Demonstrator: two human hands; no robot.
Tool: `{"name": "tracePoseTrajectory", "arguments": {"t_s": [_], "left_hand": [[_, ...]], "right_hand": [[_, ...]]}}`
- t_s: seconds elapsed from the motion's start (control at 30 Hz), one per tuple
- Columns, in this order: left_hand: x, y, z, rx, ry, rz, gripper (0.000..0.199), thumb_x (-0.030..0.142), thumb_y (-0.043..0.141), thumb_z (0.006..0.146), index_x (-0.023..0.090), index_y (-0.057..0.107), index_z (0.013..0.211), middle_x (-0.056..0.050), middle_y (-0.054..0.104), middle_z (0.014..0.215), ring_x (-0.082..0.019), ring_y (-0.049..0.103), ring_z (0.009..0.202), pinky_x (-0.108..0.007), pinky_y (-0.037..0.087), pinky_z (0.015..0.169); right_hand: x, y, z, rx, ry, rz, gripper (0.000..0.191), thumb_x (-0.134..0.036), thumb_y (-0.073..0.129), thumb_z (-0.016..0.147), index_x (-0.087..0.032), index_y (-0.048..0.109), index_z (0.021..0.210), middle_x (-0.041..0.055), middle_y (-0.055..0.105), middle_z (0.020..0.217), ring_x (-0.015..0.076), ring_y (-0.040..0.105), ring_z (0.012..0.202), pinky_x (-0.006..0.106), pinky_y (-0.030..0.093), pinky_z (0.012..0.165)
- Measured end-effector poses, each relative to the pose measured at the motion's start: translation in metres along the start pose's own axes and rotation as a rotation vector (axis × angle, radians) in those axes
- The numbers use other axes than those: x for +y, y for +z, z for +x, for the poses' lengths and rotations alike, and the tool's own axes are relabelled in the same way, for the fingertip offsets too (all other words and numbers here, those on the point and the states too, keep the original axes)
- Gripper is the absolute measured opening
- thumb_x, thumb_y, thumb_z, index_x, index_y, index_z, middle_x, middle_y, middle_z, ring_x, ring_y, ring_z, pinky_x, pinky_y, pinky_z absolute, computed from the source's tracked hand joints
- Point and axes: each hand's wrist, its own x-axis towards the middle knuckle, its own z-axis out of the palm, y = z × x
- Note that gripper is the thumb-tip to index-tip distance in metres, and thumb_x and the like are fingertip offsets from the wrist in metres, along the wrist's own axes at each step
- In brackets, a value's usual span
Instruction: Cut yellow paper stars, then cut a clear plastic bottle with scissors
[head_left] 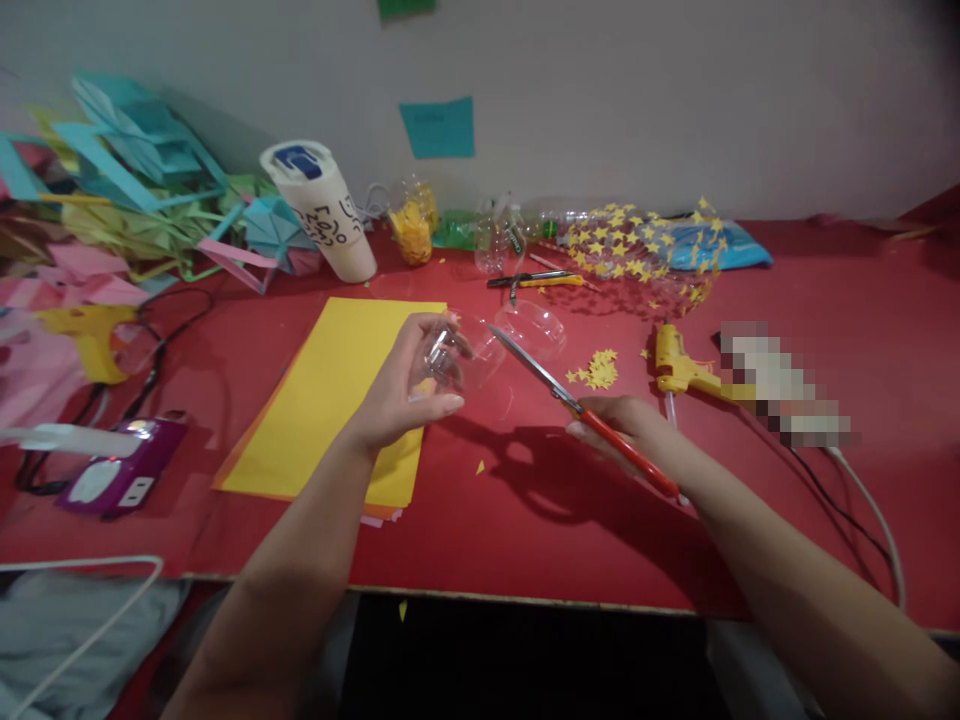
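Note:
My left hand (390, 395) is curled around a clear plastic bottle piece (444, 358), held above the edge of the yellow paper stack (322, 400). In my right hand (645, 425) are red-handled scissors (536, 368), their blades pointing up and left toward the plastic; the blades look together. Just behind the blade tips lies a clear plastic ring (534, 330) on the table. A small heap of yellow paper stars (600, 370) sits beyond my right hand. Part of the plastic is hidden by my left fingers.
The red table (487, 540) carries a yellow glue gun (675, 370) at right and another glue gun (97, 335) at left, beside a purple power strip (124, 470). At the back stand a white tumbler (322, 215), a cup of yellow pieces (412, 228) and a star-covered bottle (619, 243).

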Motion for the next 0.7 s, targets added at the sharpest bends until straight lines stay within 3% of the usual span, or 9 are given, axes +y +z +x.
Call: {"name": "tracePoseTrajectory", "arguments": {"t_s": [0.2, 0.5, 0.7], "left_hand": [[0.001, -0.004, 0.001, -0.004, -0.029, -0.052, 0.061, 0.039, 0.081, 0.064, 0.03, 0.048, 0.115, -0.004, 0.062, 0.108, -0.012, 0.057, 0.071, -0.028, 0.047, 0.06], [0.007, 0.01, -0.001, -0.092, -0.073, -0.044, 0.055, 0.042, 0.079, 0.067, 0.028, 0.048, 0.11, -0.004, 0.059, 0.105, -0.009, 0.056, 0.067, -0.025, 0.046, 0.057], [0.005, 0.006, 0.0, -0.093, -0.072, -0.075, 0.057, 0.043, 0.081, 0.065, 0.029, 0.049, 0.111, -0.003, 0.059, 0.102, -0.009, 0.055, 0.066, -0.025, 0.045, 0.057]], "right_hand": [[-0.002, 0.002, 0.001, 0.002, -0.025, 0.015, 0.059, -0.079, 0.043, 0.08, -0.024, 0.038, 0.058, -0.004, 0.037, 0.051, 0.0122, 0.035, 0.049, 0.027, 0.029, 0.048], [-0.001, 0.007, -0.005, 0.029, 0.0, -0.029, 0.059, -0.08, 0.042, 0.081, -0.024, 0.036, 0.063, -0.005, 0.036, 0.056, 0.0116, 0.033, 0.052, 0.026, 0.028, 0.049], [-0.002, 0.004, -0.003, 0.037, -0.018, -0.008, 0.06, -0.08, 0.042, 0.081, -0.024, 0.033, 0.06, -0.0057, 0.034, 0.053, 0.0107, 0.031, 0.05, 0.027, 0.025, 0.048]]}}
